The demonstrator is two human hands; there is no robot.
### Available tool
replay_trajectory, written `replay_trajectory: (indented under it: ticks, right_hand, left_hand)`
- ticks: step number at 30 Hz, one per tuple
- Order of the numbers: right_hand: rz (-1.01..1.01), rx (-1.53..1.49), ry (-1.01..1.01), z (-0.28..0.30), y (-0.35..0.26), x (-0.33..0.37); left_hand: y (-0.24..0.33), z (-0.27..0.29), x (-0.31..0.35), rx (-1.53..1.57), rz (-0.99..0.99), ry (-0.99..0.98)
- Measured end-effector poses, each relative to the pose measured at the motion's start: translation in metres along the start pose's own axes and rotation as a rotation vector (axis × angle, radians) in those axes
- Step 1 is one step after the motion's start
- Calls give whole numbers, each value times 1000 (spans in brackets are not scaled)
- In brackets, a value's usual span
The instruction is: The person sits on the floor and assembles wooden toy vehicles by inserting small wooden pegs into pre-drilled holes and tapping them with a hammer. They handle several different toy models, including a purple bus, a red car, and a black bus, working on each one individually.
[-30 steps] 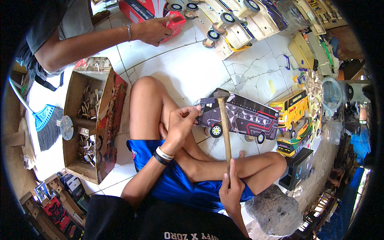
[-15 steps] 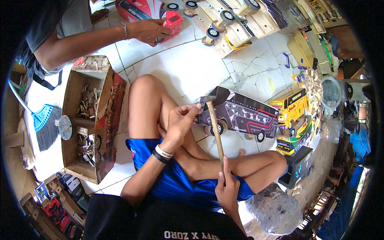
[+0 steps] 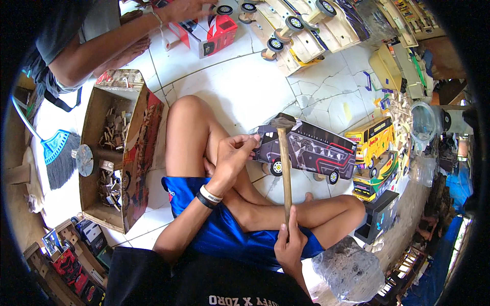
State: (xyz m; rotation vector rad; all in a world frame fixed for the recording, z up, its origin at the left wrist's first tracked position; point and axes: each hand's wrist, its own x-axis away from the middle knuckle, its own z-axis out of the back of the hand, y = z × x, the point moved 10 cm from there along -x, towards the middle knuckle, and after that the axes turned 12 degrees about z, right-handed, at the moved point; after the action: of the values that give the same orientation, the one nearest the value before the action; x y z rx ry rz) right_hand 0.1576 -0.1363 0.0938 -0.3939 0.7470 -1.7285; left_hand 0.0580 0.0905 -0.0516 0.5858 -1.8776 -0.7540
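A black toy bus (image 3: 314,148) with red and grey markings stands on the tiles in front of my crossed legs. My left hand (image 3: 235,158) is closed in a pinch at the bus's left end, fingertips against or right beside its edge. Whatever is between those fingertips is too small to make out. My right hand (image 3: 291,245) grips the lower part of a wooden-handled hammer (image 3: 286,173). The hammer is raised, its metal head appearing in front of the bus's upper left part and hiding some of it.
A wooden box (image 3: 104,214) holding small wood pieces stands at left, near a blue broom (image 3: 56,148). Yellow toy buses (image 3: 370,140) stand at right beside wood scraps (image 3: 400,109). Upturned wooden toy bodies (image 3: 306,46) lie at the back. A co-worker's arm (image 3: 112,41) reaches toward a red toy vehicle (image 3: 217,35).
The hammer head has shifted slightly right and looks larger; my left hand stays at the bus's end. The co-worker's hand has moved up off the red toy's front, and that toy has turned.
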Motion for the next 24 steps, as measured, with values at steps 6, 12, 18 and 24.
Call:
replay_trajectory:
  ticks: [6,12,18,24]
  right_hand:
    - [-186,-8,-151,-8,23,6]
    - [-62,-2,-22,-2,11,9]
    - [-106,37,-112,-8,19,-1]
    - [-99,3,-52,-1,9,12]
  left_hand:
    - [0,-1,-2,-24,-9,-18]
    - [-3,0,-2,-21,14,-12]
    - [1,0,0,-41,-16,-5]
    - [-2,-2,0,-22,11,-13]
